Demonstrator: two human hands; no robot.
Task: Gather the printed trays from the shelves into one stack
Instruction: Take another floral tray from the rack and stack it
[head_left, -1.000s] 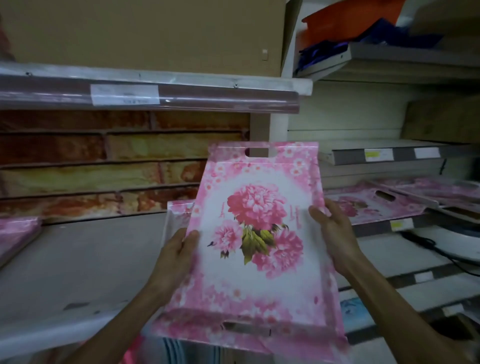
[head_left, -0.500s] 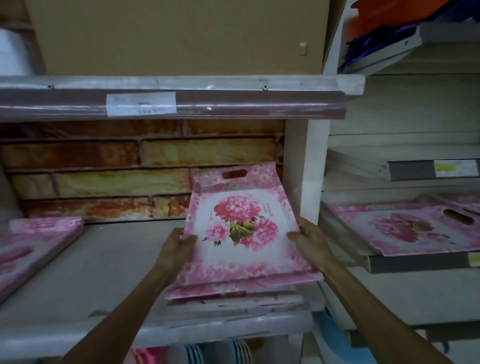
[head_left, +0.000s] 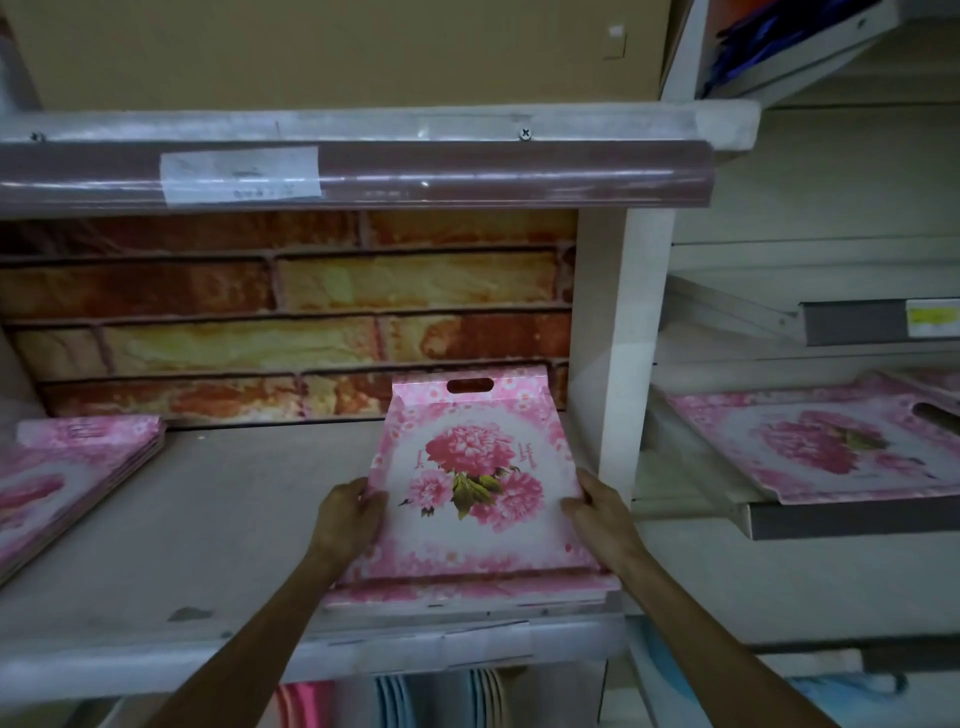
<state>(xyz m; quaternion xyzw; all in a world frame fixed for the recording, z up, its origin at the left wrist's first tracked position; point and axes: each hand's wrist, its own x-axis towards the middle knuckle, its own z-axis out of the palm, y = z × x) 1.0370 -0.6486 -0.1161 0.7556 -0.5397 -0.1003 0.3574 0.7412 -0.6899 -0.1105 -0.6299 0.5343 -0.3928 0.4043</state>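
Observation:
A pink tray printed with peonies (head_left: 475, 483) lies on top of a low stack of like trays (head_left: 467, 592) near the front right of the grey shelf (head_left: 197, 525). My left hand (head_left: 345, 517) grips the top tray's left edge, thumb on its face. On the opposite edge my right hand (head_left: 597, 501) holds it the same way. Another stack of pink trays (head_left: 67, 467) sits at the shelf's far left. On the neighbouring shelf to the right lies one more pink tray (head_left: 826, 447).
A white upright post (head_left: 615, 364) stands just right of the stack. A brick-pattern panel (head_left: 291, 312) backs the shelf, and an upper shelf edge with a paper label (head_left: 239, 174) overhangs it. Striped coloured goods (head_left: 395, 696) show below the shelf.
Both hands have lowered the tray from a raised, tilted hold down flat onto the stack on the shelf. The view has shifted left and closer to the shelf.

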